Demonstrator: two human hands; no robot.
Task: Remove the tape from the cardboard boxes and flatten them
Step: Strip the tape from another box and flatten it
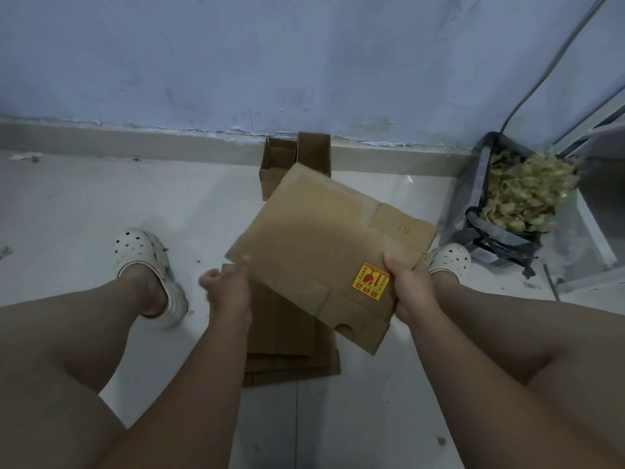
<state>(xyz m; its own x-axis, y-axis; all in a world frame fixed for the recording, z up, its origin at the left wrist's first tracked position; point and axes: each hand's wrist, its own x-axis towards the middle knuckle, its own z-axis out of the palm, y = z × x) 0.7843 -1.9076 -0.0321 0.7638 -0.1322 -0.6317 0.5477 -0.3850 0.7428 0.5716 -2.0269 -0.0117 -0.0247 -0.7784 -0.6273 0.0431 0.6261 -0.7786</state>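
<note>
Head view, right hand gripping flattened box, left hand blurred at its edge, grip unclear

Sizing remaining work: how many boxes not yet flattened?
2. Left open box and right open box stand side by side at the baseboard, partly behind the flattened box held by left hand and right hand; more may be hidden.

Flattened box above a flat stack on the floor. Upright boxes behind, at the wall; bag to the right.
</note>
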